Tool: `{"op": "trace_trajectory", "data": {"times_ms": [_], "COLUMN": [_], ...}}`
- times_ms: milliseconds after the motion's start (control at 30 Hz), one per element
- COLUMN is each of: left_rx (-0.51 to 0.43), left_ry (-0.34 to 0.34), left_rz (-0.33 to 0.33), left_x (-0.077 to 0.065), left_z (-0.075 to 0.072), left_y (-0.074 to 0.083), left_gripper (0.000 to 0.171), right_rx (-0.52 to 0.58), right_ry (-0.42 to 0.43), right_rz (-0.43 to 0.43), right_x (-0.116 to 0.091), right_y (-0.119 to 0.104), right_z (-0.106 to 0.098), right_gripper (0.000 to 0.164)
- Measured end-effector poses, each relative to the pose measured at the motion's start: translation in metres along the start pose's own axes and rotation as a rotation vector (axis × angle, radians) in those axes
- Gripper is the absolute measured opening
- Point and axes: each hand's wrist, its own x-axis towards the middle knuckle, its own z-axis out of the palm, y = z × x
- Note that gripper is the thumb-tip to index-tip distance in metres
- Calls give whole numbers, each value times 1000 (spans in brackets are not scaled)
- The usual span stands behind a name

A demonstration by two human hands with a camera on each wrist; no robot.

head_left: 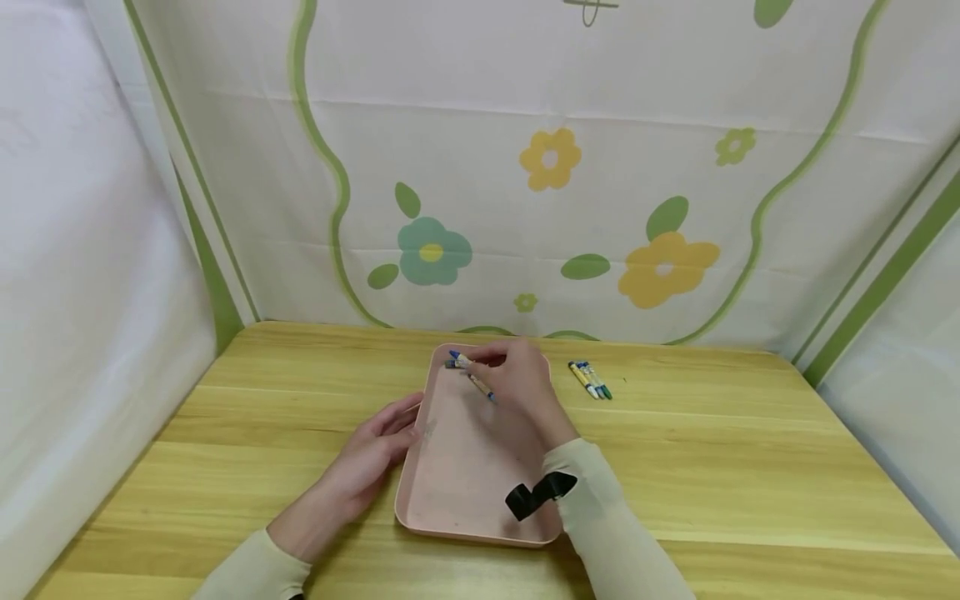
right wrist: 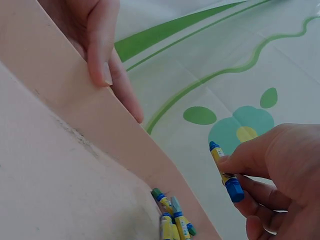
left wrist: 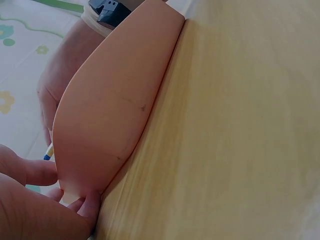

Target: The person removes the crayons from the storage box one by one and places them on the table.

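A blue crayon [right wrist: 225, 171] with a yellow wrapper is pinched between the thumb and fingers of my right hand [head_left: 517, 382], above the far end of a pink tray [head_left: 457, 483]. At the tray's left side my left hand [head_left: 378, 450] grips the rim, its thumb at the top edge and its fingers against the outer wall. Inside the tray, several crayons [right wrist: 179, 220] lie together by the wall in the right wrist view. One crayon [head_left: 482, 387] shows below my right hand in the head view; part of the group is hidden there.
To the right of the tray a few crayons [head_left: 589, 380] lie side by side on the wooden table [head_left: 720, 467]. A white curtain [head_left: 480, 167] with printed flowers hangs behind the table, and white cloth [head_left: 82, 275] hangs at the left side.
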Motion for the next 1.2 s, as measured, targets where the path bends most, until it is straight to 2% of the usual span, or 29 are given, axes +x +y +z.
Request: {"op": "trace_trajectory", "data": {"times_ms": [133,367,733,1200], "left_rx": [-3,-7,-6,-1], "left_ry": [-5,-2,-9,-16], "left_rz": [3,6,4,-1], "left_x": [1,3,3,4], "left_z": [2,3,3,3], "left_y": [-1,0,0,-3], "left_gripper": [59,59,58,59], "right_rx": [70,61,47,27], "right_ry": [-25,-12,92,225], "right_rz": [4,31,58,169], "right_x": [1,5,7,8], "right_y": [5,21,50,95], "right_z": [-11,-35,-69,-106], "right_gripper": [14,18,21,25]}}
